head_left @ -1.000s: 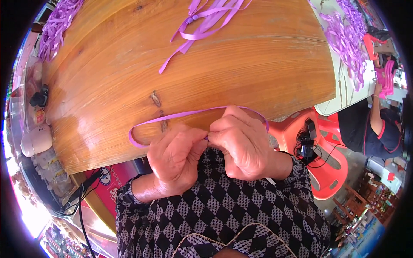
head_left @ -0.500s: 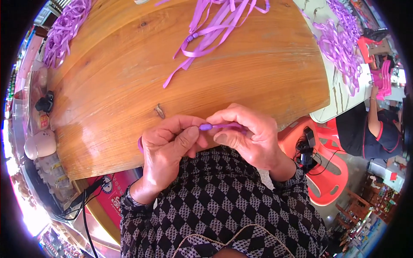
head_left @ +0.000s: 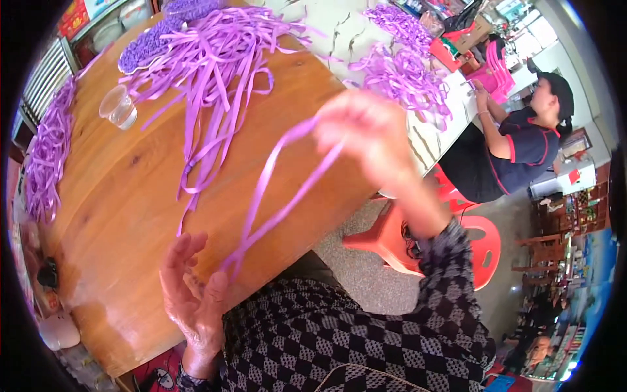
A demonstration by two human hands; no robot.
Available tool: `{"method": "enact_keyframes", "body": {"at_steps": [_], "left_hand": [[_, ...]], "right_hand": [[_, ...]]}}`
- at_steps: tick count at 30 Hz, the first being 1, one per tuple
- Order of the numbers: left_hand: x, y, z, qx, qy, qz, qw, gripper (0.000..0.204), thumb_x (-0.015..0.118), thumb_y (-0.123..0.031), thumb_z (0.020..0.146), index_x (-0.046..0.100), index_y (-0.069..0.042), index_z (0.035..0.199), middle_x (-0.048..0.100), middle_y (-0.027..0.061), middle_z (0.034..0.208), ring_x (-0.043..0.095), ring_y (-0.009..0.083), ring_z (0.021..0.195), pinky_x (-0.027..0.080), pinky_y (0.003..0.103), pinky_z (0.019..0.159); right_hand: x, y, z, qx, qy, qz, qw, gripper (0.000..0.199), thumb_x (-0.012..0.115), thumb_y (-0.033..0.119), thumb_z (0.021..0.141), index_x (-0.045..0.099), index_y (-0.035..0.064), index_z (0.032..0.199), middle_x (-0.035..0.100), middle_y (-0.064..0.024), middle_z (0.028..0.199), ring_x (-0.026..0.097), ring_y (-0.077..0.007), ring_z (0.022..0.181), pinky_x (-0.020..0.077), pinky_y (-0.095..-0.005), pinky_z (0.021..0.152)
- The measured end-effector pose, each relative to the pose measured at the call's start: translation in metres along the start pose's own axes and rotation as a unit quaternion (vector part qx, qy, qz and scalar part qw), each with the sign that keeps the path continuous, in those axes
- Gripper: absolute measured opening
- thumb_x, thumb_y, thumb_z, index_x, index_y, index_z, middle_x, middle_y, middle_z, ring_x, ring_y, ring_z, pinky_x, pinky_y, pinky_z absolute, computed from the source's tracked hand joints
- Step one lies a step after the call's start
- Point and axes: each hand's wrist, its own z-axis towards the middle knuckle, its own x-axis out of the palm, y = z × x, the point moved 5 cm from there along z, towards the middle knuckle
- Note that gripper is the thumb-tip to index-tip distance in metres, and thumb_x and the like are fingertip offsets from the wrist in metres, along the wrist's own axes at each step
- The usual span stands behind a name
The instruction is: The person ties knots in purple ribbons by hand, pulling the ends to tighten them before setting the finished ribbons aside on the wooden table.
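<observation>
The right hand (head_left: 369, 134), raised and blurred, pinches the top of a purple ribbon loop (head_left: 274, 196). The left hand (head_left: 192, 294), fingers spread and released, touches its lower end above the worktop (head_left: 124, 215). A red package (head_left: 73, 16) sits top left.

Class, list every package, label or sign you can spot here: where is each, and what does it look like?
Red package: far left corner, behind the wooden table; flat, red with yellow.
Cardboard box: on the pale table, top right; brown, boxy.
Red label: on the white cabinet at right; small, squarish.
</observation>
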Motion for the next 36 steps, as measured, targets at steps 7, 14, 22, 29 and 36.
{"method": "enact_keyframes", "body": {"at_steps": [7, 14, 22, 29, 36], "left_hand": [[0.012, 0.021, -0.003, -0.123, 0.012, -0.198, 0.972, 0.042, 0.059, -0.009, 0.083, 0.042, 0.002, 0.119, 0.055, 0.0111, 0.107, 0.052, 0.0156, 0.095, 0.041, 0.027, 0.084], [0.009, 0.027, 0.003, -0.122, 0.012, -0.186, 0.975, 0.039, 0.06, -0.009, 0.084, 0.043, 0.002, 0.117, 0.056, 0.0104, 0.105, 0.053, 0.015, 0.093, 0.041, 0.026, 0.084], [0.007, 0.037, 0.001, -0.127, 0.004, -0.162, 0.979, 0.031, 0.059, -0.008, 0.084, 0.048, 0.001, 0.111, 0.06, 0.0093, 0.096, 0.056, 0.015, 0.087, 0.044, 0.026, 0.08], [0.01, 0.041, 0.001, -0.134, 0.003, -0.159, 0.978, 0.028, 0.057, -0.005, 0.084, 0.048, 0.0, 0.111, 0.06, 0.0085, 0.096, 0.056, 0.0131, 0.087, 0.044, 0.025, 0.08], [0.01, 0.028, -0.001, -0.121, 0.039, -0.156, 0.98, 0.018, 0.054, -0.006, 0.087, 0.055, 0.002, 0.103, 0.061, 0.007, 0.094, 0.055, 0.0115, 0.083, 0.044, 0.024, 0.077]], "right_hand": [[-0.226, 0.021, 0.106, -0.047, -0.332, -0.152, 0.93, 0.021, 0.06, -0.002, 0.068, 0.063, -0.004, 0.088, 0.063, -0.0085, 0.069, 0.051, -0.0077, 0.052, 0.0345, -0.0205, 0.045], [-0.199, -0.012, 0.109, -0.178, -0.291, -0.603, 0.721, 0.026, 0.063, 0.006, 0.071, 0.067, 0.0102, 0.096, 0.066, -0.0065, 0.08, 0.06, -0.014, 0.069, 0.0462, -0.0262, 0.061], [-0.015, -0.066, 0.119, -0.213, -0.043, -0.373, 0.902, 0.016, 0.066, 0.018, 0.074, 0.067, 0.0031, 0.081, 0.064, -0.0139, 0.073, 0.06, -0.0233, 0.064, 0.0464, -0.0306, 0.061], [0.014, -0.078, 0.156, -0.04, -0.037, -0.498, 0.865, 0.024, 0.062, 0.024, 0.07, 0.061, 0.0005, 0.064, 0.061, -0.0175, 0.068, 0.06, -0.0333, 0.066, 0.0468, -0.042, 0.062], [0.042, -0.024, 0.065, -0.181, -0.014, -0.274, 0.944, 0.013, 0.064, 0.009, 0.074, 0.057, -0.0007, 0.08, 0.057, -0.0106, 0.07, 0.054, -0.0153, 0.061, 0.0423, -0.0279, 0.056]]}}
